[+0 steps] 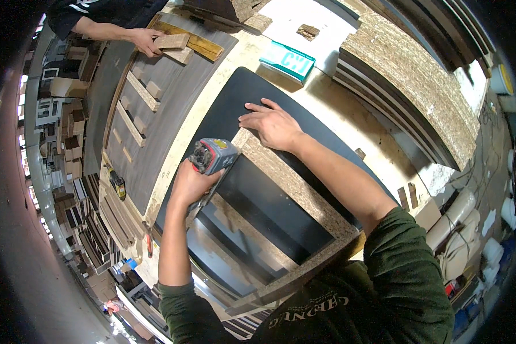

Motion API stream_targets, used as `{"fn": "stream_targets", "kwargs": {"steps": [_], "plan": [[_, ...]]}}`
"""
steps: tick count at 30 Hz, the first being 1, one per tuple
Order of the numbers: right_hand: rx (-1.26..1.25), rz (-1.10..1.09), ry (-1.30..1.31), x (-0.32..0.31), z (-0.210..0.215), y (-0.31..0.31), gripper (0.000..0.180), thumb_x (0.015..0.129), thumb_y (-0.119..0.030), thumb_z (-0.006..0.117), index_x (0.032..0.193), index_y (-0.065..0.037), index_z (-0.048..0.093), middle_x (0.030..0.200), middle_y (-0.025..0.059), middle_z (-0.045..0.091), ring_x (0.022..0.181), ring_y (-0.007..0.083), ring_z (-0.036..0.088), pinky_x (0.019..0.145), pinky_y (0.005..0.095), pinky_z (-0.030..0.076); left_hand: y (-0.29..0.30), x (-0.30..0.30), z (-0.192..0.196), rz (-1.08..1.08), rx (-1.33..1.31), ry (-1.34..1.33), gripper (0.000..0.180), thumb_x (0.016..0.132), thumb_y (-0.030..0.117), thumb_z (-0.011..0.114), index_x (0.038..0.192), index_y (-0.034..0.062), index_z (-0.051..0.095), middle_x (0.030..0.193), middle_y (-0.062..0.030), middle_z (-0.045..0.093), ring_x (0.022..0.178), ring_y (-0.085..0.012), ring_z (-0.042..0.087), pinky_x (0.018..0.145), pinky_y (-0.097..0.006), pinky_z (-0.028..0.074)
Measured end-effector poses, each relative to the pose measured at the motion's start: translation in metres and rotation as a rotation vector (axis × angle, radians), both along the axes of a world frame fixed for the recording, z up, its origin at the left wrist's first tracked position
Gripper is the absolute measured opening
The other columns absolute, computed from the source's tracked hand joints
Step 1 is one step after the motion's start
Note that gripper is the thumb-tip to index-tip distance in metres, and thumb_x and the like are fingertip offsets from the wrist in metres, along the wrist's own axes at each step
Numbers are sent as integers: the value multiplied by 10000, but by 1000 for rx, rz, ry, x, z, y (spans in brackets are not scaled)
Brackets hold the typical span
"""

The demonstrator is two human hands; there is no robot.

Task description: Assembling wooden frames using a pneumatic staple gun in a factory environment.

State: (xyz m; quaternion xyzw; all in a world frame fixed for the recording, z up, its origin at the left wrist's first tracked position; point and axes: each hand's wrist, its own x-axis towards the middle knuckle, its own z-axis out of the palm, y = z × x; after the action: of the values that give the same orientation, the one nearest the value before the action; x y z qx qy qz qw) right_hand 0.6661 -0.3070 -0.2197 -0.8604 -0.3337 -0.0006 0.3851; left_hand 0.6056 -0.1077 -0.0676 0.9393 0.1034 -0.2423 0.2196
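My left hand (190, 186) is wrapped round the handle of a grey and red nail gun (217, 155). The tool's nose, hidden from this side, is at the far corner of a chipboard frame (295, 179). That frame stands on a large dark panel (238, 94) with rounded corners. Beside the tool, my right hand (272, 127) rests at the frame's far end with its fingers spread, holding nothing. Inside the frame run crosswise chipboard strips, with dark surface showing between them.
Across the bench another person's hand (148, 41) holds a chipboard block (172, 41) over a grey wood-grain panel (212, 63). A teal and white box (288, 60) lies beyond my panel. Stacked boards (407, 92) rise at right. A yellow-black tool (116, 183) lies left.
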Motion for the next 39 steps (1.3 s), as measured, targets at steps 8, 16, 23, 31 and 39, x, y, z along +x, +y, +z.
{"fn": "stream_targets", "kwargs": {"steps": [8,16,23,31,39], "plan": [[-41,3,19,-1,1,0,361,781,-75,514,1109,-150,645,1260,-33,563,1301,169,382,1127,413,215,1,-1,-3,-33,22,-6,324,684,214,752,933,28,661,891,-163,676,861,-300,655,755,-357,500],[-31,-3,24,0,-1,1,354,789,-72,497,1098,-151,650,1268,-37,558,1308,160,372,1129,409,210,-12,6,-1,-19,40,35,346,686,223,751,961,33,661,924,-162,675,888,-285,655,784,-356,499],[-42,-21,-16,1,-2,1,299,817,-92,513,1073,-143,659,1241,-38,574,1296,159,389,1112,410,242,-15,11,3,-26,-20,36,361,678,242,754,962,38,663,915,-151,679,883,-277,657,778,-354,499],[-11,-13,-3,-3,0,3,344,770,-61,505,1070,-135,657,1243,-19,574,1288,175,402,1114,413,241,-17,18,2,-66,44,35,379,672,306,751,933,46,665,912,-167,673,885,-319,646,763,-369,504],[-6,-68,-55,0,1,-8,385,792,-73,521,1162,-140,602,1236,4,576,1264,165,427,1107,395,254,-11,-61,44,-36,70,-32,310,705,290,731,884,44,672,823,-175,662,832,-347,637,705,-384,501]]}}
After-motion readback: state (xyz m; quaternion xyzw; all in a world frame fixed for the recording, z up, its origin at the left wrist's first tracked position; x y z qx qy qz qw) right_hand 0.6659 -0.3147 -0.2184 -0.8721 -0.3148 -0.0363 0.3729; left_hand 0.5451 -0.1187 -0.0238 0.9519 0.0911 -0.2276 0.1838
